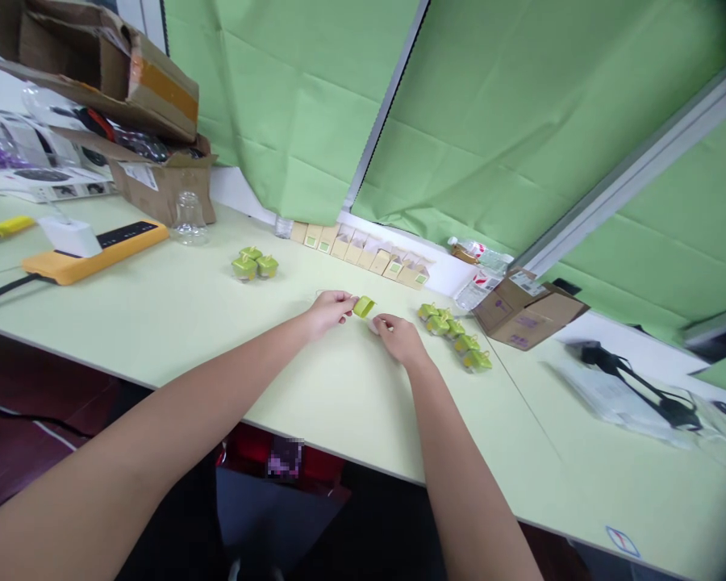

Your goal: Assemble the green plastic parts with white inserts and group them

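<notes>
Over the middle of the table, my left hand (331, 311) pinches a small green lid (364, 307) between thumb and fingertips. The lid is tilted, with its hollow side partly showing. Just right of it, my right hand (398, 334) is closed, thumb against fingers, on a small whitish piece (373, 326) mostly hidden by the fingers. A gap separates the two hands. Left of them stands a cluster of small clear containers with green lids (254, 265). More such green-lidded containers (453, 332) stand in a slanting row to the right of my right hand.
Several small cardboard boxes (363, 252) line the wall. An orange power strip (102, 252) and a clear jar (189, 218) are at left, near stacked cartons (157, 181). At right are plastic bottles (475, 286), a carton (526, 311) and a black cable (641, 383).
</notes>
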`<state>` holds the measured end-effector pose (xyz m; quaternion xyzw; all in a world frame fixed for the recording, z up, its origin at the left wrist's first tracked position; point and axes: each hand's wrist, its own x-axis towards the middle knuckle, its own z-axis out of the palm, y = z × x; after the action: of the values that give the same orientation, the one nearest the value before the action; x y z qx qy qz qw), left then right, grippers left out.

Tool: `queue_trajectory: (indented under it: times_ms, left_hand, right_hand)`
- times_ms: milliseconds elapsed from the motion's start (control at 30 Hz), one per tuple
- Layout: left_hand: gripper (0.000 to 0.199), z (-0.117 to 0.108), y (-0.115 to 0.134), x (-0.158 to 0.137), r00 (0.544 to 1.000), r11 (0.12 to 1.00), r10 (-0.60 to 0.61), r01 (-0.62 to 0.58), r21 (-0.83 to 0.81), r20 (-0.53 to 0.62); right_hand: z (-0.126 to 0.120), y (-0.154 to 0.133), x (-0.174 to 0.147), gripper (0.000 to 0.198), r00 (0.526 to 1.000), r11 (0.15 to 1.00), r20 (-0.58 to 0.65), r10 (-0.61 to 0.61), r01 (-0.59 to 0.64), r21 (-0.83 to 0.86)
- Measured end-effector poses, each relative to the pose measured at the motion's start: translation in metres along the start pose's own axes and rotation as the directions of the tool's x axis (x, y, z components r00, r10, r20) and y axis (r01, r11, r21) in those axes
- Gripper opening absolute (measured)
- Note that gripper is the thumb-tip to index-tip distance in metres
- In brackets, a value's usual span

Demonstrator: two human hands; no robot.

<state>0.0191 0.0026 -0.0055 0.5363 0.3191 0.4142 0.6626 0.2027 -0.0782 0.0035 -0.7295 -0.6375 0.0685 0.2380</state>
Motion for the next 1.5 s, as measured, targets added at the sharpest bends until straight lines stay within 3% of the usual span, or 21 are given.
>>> queue_trajectory:
  times_ms: [167,300,400,467,600,767,867,1067,1200,1500]
  left_hand:
    - [0.018,0.001,0.0,-0.001,1.0,0.996,0.011,-0.01,0.091,-0.013]
    - [0.019,0.001,0.002,-0.002,0.999,0.992,0.046,-0.044,0.118,-0.011]
    - [0.019,0.001,0.003,-0.003,0.999,0.992,0.051,-0.049,0.115,-0.011]
    - [0.018,0.002,0.003,-0.003,0.999,0.992,0.05,-0.049,0.116,-0.013]
    - [0.016,0.002,0.004,-0.003,0.998,0.99,0.068,-0.069,0.123,0.011]
    - [0.016,0.002,0.008,-0.005,0.998,0.997,0.062,-0.063,0.053,0.019]
    - [0.015,0.003,0.01,-0.006,0.998,0.998,0.064,-0.064,-0.004,0.011]
    - [0.017,0.002,0.012,-0.004,0.983,0.986,0.166,-0.166,-0.002,-0.083]
    - [0.017,0.003,0.011,-0.005,0.977,0.978,0.207,-0.208,-0.017,-0.053]
    - [0.015,0.002,0.007,-0.001,0.981,0.983,0.185,-0.183,0.026,-0.059]
  right_hand:
    - [0.002,-0.011,-0.002,0.029,0.999,0.998,0.002,-0.041,0.041,0.046]
    - [0.004,-0.011,0.0,0.029,0.987,0.993,-0.139,-0.075,0.086,0.08]
    - [0.006,-0.009,0.004,0.028,0.979,0.964,-0.202,-0.021,0.073,0.256]
    - [0.009,-0.009,0.006,0.029,0.982,0.9,-0.183,0.041,0.044,0.434]
    - [0.014,-0.017,0.007,0.038,0.981,0.691,-0.094,0.168,-0.05,0.721]
    - [0.007,-0.028,0.003,0.039,0.98,0.418,0.052,0.191,-0.129,0.899]
    - [0.001,-0.03,0.001,0.04,0.983,0.335,0.083,0.165,-0.135,0.932]
    - [-0.002,-0.032,-0.001,0.042,0.985,0.343,0.079,0.157,-0.129,0.93]
    - [-0.001,-0.033,-0.002,0.04,0.994,0.363,0.029,0.108,-0.067,0.929]
    - [0.003,-0.034,-0.003,0.042,0.998,0.421,-0.005,0.062,-0.022,0.907]
